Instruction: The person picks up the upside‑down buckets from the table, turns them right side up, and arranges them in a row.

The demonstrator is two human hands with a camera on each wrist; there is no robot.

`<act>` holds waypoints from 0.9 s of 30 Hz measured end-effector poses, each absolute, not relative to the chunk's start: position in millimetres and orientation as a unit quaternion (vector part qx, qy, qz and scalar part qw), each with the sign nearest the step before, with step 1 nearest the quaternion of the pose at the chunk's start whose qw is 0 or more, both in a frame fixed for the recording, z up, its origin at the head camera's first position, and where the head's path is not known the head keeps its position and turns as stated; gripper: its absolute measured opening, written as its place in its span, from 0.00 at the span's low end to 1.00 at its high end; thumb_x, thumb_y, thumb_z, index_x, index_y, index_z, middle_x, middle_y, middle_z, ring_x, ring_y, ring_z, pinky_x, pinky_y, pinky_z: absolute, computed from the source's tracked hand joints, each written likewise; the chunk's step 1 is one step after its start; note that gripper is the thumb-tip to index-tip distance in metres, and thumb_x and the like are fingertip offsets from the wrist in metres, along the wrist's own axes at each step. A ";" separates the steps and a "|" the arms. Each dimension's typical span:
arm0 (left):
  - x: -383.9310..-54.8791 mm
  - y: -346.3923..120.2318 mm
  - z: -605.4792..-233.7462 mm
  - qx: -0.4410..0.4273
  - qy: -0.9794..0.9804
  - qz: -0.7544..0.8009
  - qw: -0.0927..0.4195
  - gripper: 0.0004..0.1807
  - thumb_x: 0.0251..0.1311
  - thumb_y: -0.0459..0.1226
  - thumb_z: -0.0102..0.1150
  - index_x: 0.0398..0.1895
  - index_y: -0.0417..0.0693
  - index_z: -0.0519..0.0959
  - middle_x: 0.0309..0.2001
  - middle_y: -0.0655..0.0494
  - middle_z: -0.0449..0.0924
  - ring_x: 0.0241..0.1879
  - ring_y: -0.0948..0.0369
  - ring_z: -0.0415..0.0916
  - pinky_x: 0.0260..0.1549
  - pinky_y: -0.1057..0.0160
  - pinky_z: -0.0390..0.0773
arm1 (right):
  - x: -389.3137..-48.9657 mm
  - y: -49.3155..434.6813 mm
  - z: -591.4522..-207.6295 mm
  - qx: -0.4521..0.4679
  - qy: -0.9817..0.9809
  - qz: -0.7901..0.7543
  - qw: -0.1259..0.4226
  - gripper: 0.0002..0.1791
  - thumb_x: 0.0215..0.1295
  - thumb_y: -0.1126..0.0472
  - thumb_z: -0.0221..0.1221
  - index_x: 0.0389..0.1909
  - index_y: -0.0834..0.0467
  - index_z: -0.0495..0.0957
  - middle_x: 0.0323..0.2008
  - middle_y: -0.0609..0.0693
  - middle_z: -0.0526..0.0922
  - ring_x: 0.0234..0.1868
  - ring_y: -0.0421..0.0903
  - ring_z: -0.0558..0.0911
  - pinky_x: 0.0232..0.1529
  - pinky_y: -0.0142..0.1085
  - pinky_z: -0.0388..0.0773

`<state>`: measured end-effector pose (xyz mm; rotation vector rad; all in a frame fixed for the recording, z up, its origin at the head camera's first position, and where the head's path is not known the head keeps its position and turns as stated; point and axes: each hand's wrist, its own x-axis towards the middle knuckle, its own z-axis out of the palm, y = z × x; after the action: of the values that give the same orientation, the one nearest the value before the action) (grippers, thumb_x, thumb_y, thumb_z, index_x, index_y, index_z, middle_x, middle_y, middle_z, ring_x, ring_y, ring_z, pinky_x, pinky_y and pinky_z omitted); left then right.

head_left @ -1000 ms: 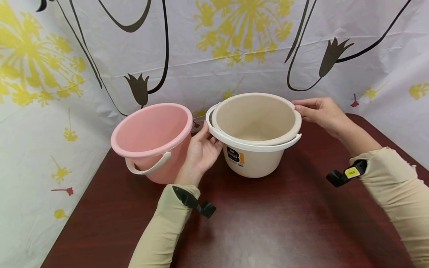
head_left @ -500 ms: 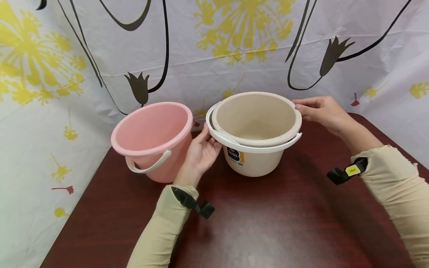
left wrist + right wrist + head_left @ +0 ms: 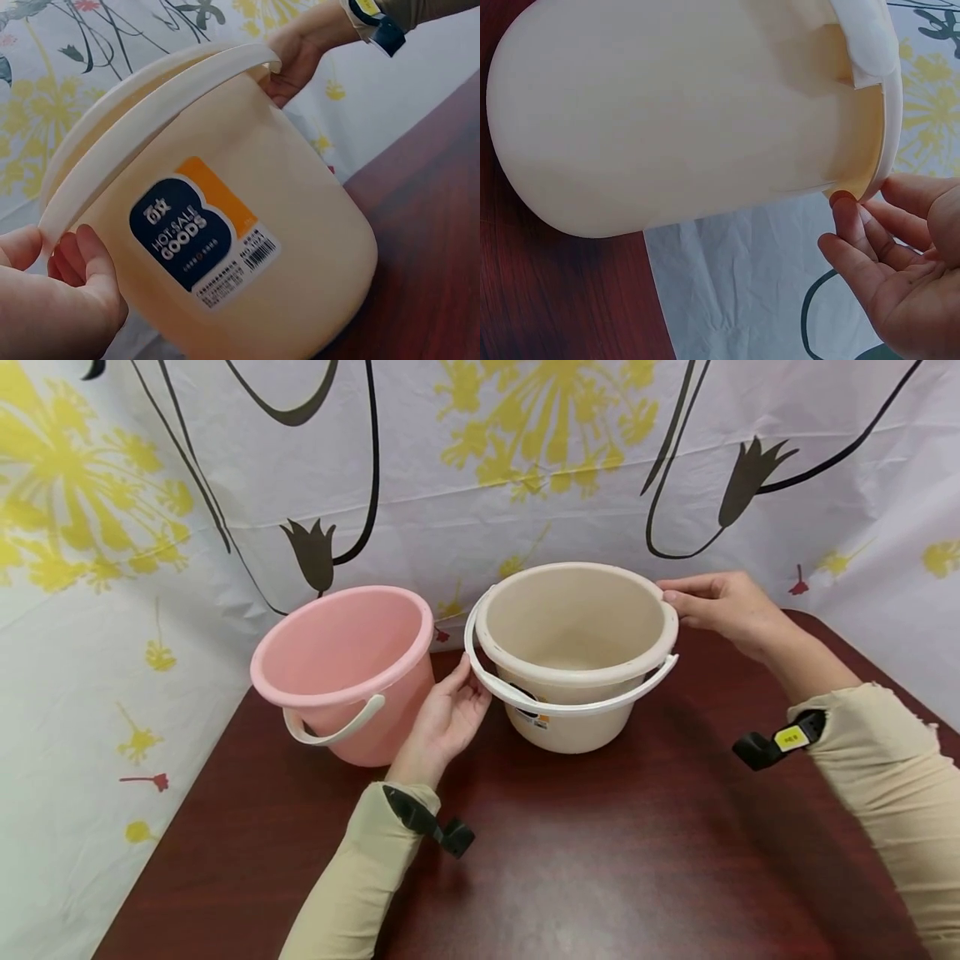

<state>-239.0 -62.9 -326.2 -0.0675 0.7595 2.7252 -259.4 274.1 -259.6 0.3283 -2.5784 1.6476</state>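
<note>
A cream bucket (image 3: 573, 693) stands at the centre of the dark red surface (image 3: 600, 860); the left hand (image 3: 447, 714), fingers curled, grips its white handle (image 3: 525, 697) at nine o'clock; the right hand (image 3: 723, 606) pinches the rim at three o'clock; a pink bucket (image 3: 347, 672) stands just beside it at nine o'clock, untouched; the cream bucket looks gripped but not yet lifted.
</note>
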 end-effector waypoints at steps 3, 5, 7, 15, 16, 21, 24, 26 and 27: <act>-239.6 -62.4 -331.0 -0.031 0.278 0.947 0.156 0.07 0.69 0.35 0.44 0.38 0.44 0.74 0.36 0.54 0.72 0.36 0.63 0.71 0.37 0.72 0.74 | -259.1 274.5 -260.3 0.108 -0.833 0.541 0.034 0.26 0.65 0.58 0.57 0.59 0.69 0.68 0.36 0.34 0.81 0.36 0.31 0.80 0.37 0.25 0.77; -239.9 -62.0 -333.9 -0.037 0.288 0.944 0.157 0.07 0.69 0.34 0.44 0.38 0.45 0.73 0.36 0.54 0.72 0.36 0.63 0.71 0.38 0.71 0.74 | -258.7 274.5 -260.7 0.110 -0.830 0.547 0.035 0.25 0.65 0.58 0.57 0.59 0.68 0.69 0.36 0.34 0.81 0.36 0.31 0.81 0.37 0.25 0.77; -240.3 -61.3 -336.6 -0.044 0.298 0.941 0.157 0.07 0.69 0.34 0.43 0.37 0.45 0.73 0.36 0.54 0.71 0.36 0.63 0.71 0.39 0.71 0.74 | -258.6 274.5 -260.9 0.110 -0.827 0.550 0.035 0.25 0.65 0.58 0.57 0.58 0.67 0.70 0.36 0.35 0.81 0.37 0.32 0.81 0.37 0.25 0.77; -240.8 -56.9 -342.2 -0.079 0.319 0.931 0.159 0.07 0.69 0.33 0.43 0.35 0.45 0.72 0.36 0.54 0.72 0.40 0.62 0.69 0.41 0.68 0.73 | -259.5 273.4 -261.7 0.109 -0.825 0.553 0.039 0.26 0.65 0.58 0.57 0.59 0.70 0.68 0.36 0.35 0.82 0.36 0.32 0.81 0.36 0.26 0.77; -240.9 -56.3 -342.8 -0.082 0.321 0.930 0.159 0.06 0.69 0.33 0.43 0.36 0.45 0.72 0.36 0.54 0.71 0.41 0.61 0.68 0.42 0.68 0.73 | -259.5 273.3 -261.7 0.108 -0.825 0.553 0.039 0.26 0.65 0.58 0.57 0.59 0.70 0.68 0.36 0.35 0.81 0.36 0.32 0.81 0.36 0.26 0.77; -242.7 -53.4 -347.0 -0.095 0.334 0.924 0.161 0.05 0.69 0.34 0.43 0.38 0.45 0.70 0.40 0.53 0.70 0.44 0.61 0.67 0.46 0.66 0.72 | -259.5 272.8 -261.8 0.102 -0.828 0.550 0.039 0.28 0.64 0.57 0.57 0.59 0.71 0.67 0.36 0.34 0.81 0.36 0.31 0.81 0.36 0.25 0.77; -244.3 -52.0 -348.8 -0.101 0.340 0.921 0.160 0.04 0.69 0.34 0.43 0.38 0.45 0.70 0.41 0.53 0.69 0.42 0.61 0.68 0.49 0.65 0.70 | -259.7 272.7 -262.1 0.101 -0.828 0.550 0.040 0.29 0.64 0.57 0.57 0.59 0.72 0.66 0.36 0.34 0.81 0.37 0.32 0.81 0.36 0.25 0.77; -245.0 -51.2 -349.4 -0.101 0.340 0.921 0.159 0.05 0.69 0.34 0.43 0.37 0.46 0.70 0.41 0.53 0.69 0.41 0.61 0.68 0.51 0.64 0.68 | -259.9 272.9 -262.6 0.102 -0.827 0.552 0.041 0.29 0.64 0.57 0.57 0.59 0.72 0.66 0.36 0.34 0.81 0.37 0.32 0.81 0.36 0.25 0.77; -245.3 -50.8 -349.4 -0.102 0.341 0.921 0.159 0.05 0.69 0.34 0.43 0.37 0.46 0.70 0.41 0.53 0.69 0.42 0.60 0.68 0.52 0.63 0.68 | -260.0 273.1 -263.0 0.102 -0.825 0.554 0.042 0.29 0.65 0.57 0.57 0.59 0.72 0.66 0.36 0.34 0.81 0.37 0.32 0.81 0.36 0.25 0.77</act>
<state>-245.3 -50.8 -349.4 -0.2920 0.9751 2.6326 -260.0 273.1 -263.0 0.3132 -2.5249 1.6953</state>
